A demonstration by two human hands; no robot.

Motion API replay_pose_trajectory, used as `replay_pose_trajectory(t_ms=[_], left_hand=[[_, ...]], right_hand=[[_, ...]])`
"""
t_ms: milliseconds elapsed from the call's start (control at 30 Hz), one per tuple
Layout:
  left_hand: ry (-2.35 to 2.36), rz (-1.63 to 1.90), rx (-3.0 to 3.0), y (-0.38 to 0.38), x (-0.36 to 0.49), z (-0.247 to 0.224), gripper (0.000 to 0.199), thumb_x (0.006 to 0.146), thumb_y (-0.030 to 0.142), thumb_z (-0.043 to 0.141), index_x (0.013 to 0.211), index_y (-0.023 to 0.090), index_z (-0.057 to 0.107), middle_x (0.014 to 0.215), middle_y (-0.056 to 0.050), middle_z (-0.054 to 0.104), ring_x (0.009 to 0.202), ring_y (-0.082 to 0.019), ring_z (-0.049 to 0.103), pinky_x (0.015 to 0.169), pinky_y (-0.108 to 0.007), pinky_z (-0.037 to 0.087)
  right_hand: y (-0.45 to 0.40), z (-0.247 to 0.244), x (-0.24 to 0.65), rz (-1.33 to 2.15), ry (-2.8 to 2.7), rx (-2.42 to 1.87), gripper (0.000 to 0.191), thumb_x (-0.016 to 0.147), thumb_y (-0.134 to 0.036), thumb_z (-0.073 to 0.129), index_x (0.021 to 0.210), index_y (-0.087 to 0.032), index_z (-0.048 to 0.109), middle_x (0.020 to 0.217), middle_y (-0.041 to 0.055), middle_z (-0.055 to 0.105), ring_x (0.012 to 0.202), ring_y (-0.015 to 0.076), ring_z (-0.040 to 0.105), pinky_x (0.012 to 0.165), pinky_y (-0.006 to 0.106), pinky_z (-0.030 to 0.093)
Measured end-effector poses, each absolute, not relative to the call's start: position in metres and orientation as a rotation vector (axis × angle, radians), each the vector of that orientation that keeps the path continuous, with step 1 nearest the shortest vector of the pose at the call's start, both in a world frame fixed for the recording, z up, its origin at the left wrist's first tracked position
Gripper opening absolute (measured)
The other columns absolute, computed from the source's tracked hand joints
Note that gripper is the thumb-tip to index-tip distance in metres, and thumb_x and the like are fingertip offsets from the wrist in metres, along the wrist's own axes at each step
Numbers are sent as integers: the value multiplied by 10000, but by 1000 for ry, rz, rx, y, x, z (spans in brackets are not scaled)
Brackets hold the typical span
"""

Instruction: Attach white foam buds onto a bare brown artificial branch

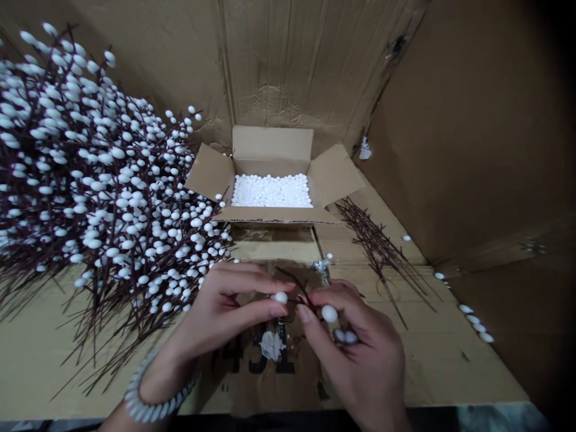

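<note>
Between thumb and forefinger, my left hand point(238, 300) pinches a small white ball point(281, 297) at the tip of a dark brown twig point(294, 279). My right hand point(360, 342) grips that twig between thumb and fingers, just to the right of the ball. Another white ball point(329, 313) shows beside the right fingers, and a few more white balls point(345, 336) lie in the right palm. The right fingers partly hide the twig's lower part. A coiled band point(148, 399) circles my left wrist.
An open cardboard box point(272, 215) full of white balls stands ahead. A big heap of ball-tipped twigs point(112, 198) lies left, bare brown twigs point(382, 246) right. Cardboard walls point(279, 66) rise behind; loose white balls point(472, 319) line the right edge.
</note>
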State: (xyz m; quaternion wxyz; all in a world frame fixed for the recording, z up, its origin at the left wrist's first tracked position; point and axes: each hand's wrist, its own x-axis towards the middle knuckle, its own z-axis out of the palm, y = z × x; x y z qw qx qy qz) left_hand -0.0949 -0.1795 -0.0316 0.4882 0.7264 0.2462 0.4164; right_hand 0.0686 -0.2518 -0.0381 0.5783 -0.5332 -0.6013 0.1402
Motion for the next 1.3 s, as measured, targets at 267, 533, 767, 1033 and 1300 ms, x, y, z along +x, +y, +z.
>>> replay_pose_trajectory(t_ms=[267, 533, 767, 1033, 1300], left_hand=[[575, 990, 1856, -181, -98, -30, 214, 800, 173, 778, 964, 309, 802, 837, -33, 798, 699, -159, 724, 607, -233, 555], [560, 970, 1857, -182, -97, -28, 220, 790, 143, 783, 964, 275, 803, 880, -41, 799, 747, -142, 741, 653, -186, 577], [478, 1010, 1845, -184, -95, -33, 210, 788, 128, 783, 980, 211, 800, 884, -70, 799, 762, -139, 747, 677, -174, 582], [461, 1000, 1821, -184, -94, -35, 253, 793, 135, 783, 1020, 247, 790, 899, -58, 798, 787, -140, 743, 697, -188, 582], [478, 995, 1849, -184, -93, -37, 225, 805, 152, 776, 1004, 257, 793, 884, -50, 795, 778, -145, 743, 683, -201, 577]], right_hand=[[-256, -35, 73, 163, -1589, -1282, 160, 821, -121, 650, 841, -274, 612, 685, -54, 729, 647, 136, 700, 822, 304, 551], [-257, -37, 76, 216, -1602, -1267, 141, 824, -118, 638, 833, -257, 619, 704, -35, 745, 649, 131, 723, 818, 270, 589], [-258, -32, 77, 259, -1571, -1257, 126, 788, -120, 646, 767, -241, 620, 668, -56, 738, 626, 103, 719, 681, 189, 579], [-258, -35, 77, 295, -1573, -1264, 129, 792, -130, 646, 782, -256, 620, 686, -87, 744, 635, 76, 717, 742, 164, 571], [-258, -37, 76, 309, -1571, -1258, 125, 802, -142, 648, 790, -261, 615, 693, -86, 758, 620, 85, 732, 834, 205, 583]])
